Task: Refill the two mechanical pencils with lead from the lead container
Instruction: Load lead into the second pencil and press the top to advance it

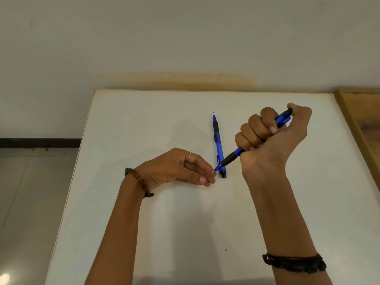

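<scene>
My right hand is a fist around a blue mechanical pencil, thumb on its top end, tip slanting down to the left. My left hand rests on the white table, fingertips pinched together right at that tip; whether they hold a lead is too small to tell. A second blue mechanical pencil lies flat on the table behind the held one, tip pointing away from me. No lead container shows in this view.
The white table ends at a left edge with tiled floor beyond it. A wall stands right behind the table's far edge. A wooden surface adjoins the table on the right.
</scene>
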